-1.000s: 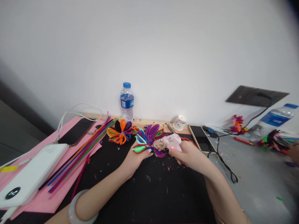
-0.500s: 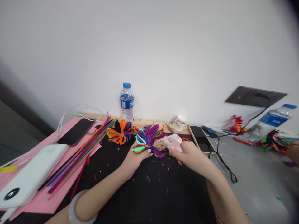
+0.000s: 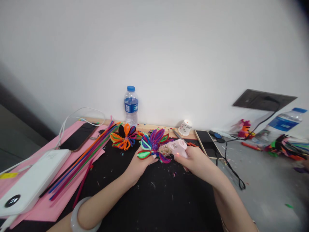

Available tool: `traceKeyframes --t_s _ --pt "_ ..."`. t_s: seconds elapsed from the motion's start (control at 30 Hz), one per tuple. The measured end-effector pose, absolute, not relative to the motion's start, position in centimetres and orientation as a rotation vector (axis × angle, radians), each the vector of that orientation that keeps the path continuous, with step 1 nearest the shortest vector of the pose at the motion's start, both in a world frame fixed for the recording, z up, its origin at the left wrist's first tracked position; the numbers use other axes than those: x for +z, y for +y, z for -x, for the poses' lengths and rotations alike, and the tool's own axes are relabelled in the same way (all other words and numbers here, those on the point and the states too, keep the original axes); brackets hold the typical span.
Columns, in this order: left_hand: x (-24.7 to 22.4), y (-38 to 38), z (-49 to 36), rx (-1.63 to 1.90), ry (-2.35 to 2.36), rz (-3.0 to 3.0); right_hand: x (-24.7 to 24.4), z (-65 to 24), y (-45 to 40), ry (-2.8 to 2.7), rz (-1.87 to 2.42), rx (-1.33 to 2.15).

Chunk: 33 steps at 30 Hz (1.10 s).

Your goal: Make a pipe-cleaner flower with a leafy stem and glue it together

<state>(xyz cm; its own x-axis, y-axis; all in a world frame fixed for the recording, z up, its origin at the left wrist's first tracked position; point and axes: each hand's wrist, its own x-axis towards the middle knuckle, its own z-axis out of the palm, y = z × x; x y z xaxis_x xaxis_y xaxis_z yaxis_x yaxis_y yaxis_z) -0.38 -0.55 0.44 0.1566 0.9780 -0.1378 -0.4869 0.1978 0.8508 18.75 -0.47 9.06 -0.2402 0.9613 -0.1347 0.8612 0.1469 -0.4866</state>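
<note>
My left hand is closed on a pipe-cleaner flower with purple, green, red and blue looped petals. Its thumb shows below the petals; the other fingers are mostly hidden behind them. My right hand is wrapped round a pale pink glue gun with a small red light lit. The gun's front points left at the middle of the flower, and its tip is hard to make out. Just left of the held flower lies a second pipe-cleaner flower, mostly orange, black and blue.
Loose pipe cleaners lie on pink paper beside a white power bank and a dark phone. Behind stand a water bottle and a paper cup. Right are another phone and a black cable.
The glue gun and my right hand have shifted very slightly left. At the far right edge, another person's hand has moved mostly out of view.
</note>
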Motion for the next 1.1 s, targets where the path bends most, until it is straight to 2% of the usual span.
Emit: traceKeyframes --t_s 0.17,0.77,1.1 --pt "0.4 -0.6 0.3 1.21 0.827 -0.771 8.8 -18.6 -0.5 -2.252 1.813 0.579" --pt "-0.2 -0.3 0.5 1.207 0.813 -0.773 9.3 -17.7 -1.2 -2.178 1.769 0.466" --pt "-0.1 -0.4 0.6 1.2 0.794 -0.794 9.0 -21.6 -2.3 -1.652 1.747 0.584"
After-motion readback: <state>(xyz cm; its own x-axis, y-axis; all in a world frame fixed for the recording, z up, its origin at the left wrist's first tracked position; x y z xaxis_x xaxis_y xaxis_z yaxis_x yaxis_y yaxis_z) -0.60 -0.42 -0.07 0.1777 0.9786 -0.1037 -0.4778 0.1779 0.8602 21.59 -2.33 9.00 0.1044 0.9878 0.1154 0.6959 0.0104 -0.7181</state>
